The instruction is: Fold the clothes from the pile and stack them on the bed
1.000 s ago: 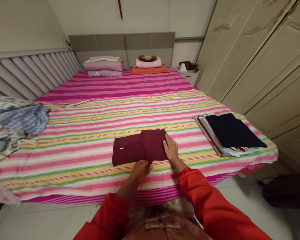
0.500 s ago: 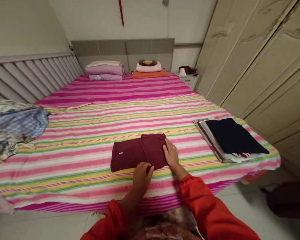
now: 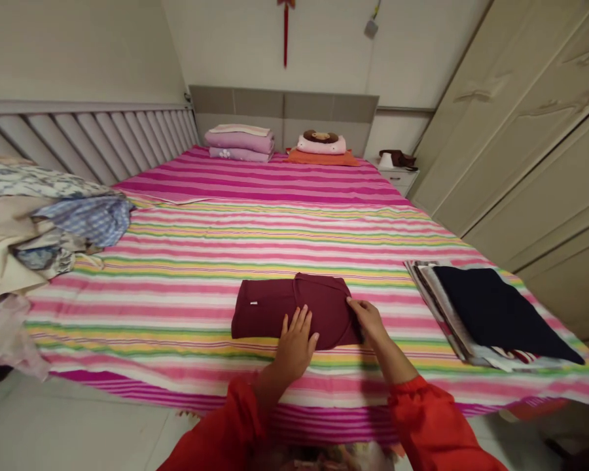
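Observation:
A folded maroon garment (image 3: 265,314) lies on the striped bedspread in front of me, with a small white tag near its left end and a flap folded over its right part. My left hand (image 3: 297,343) rests flat on the middle of its near side, fingers spread. At the right edge, my right hand (image 3: 370,322) pinches the cloth between thumb and fingers. The underside of that edge is hidden.
A stack of folded clothes with a dark navy piece (image 3: 500,311) on top lies to the right. Rumpled clothes (image 3: 86,222) are heaped at the left. Folded lilac bedding (image 3: 240,142) and a pink pillow (image 3: 321,144) stand by the headboard (image 3: 260,104). Wardrobe doors (image 3: 510,150) line the right side.
My left hand has gone from curled at the garment's near edge to flat on top of it. The right hand has changed from lying flat to pinching the right edge. The view has shifted left.

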Tool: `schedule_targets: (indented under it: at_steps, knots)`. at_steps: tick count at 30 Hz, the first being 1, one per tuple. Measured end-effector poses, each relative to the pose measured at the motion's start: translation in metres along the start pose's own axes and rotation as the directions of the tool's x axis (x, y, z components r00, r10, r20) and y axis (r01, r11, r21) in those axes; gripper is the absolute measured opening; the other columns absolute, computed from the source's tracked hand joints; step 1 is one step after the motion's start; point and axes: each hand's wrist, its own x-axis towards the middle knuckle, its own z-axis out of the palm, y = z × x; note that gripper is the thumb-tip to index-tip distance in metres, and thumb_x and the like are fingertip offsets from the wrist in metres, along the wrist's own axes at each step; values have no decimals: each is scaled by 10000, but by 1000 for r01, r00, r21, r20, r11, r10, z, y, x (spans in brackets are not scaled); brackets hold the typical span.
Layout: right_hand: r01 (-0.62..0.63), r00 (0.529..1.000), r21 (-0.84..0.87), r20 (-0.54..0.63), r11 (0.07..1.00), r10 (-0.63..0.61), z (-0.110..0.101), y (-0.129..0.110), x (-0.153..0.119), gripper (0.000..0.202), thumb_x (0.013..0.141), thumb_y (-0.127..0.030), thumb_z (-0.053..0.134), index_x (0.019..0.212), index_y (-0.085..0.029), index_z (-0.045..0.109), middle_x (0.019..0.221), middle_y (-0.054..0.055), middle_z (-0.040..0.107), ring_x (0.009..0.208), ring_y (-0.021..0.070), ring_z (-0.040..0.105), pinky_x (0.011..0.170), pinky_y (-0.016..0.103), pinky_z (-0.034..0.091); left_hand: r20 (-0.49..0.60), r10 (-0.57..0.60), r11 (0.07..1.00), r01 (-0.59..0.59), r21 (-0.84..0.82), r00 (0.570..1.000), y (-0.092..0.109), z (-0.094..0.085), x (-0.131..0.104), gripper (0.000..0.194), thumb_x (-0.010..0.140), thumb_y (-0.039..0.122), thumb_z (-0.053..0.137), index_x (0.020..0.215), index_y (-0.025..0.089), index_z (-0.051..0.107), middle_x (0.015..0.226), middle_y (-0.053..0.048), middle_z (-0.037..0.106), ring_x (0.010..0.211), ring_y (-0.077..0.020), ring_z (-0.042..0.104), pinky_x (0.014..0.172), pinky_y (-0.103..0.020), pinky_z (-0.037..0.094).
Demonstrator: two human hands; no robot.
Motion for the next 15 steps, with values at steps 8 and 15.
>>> schedule_targets:
  at_steps: [8,15]
  knots:
    - [-318,908,300,370,899,198,21,-64,-22,304,601,-307,765,858,-188,657,785,68,758,750,258,726,696,379,582,56,-85,903,101,-417,995,9,-16,-13,1141,604,437,838,1541,205,232,1607,-175,263,1484,-345,235,1201,-585,197]
    - [-85,972,311,234,946,11,100,-110,-48,841,602,-269,795,1374,-174,475,561,-84,598,392,115,505,368,232,431,-104,-200,573,31,-819,974,18,-25,-13,1163,625,342,834,1557,261,143,1617,-143,247,1463,-305,302,1178,-488,318]
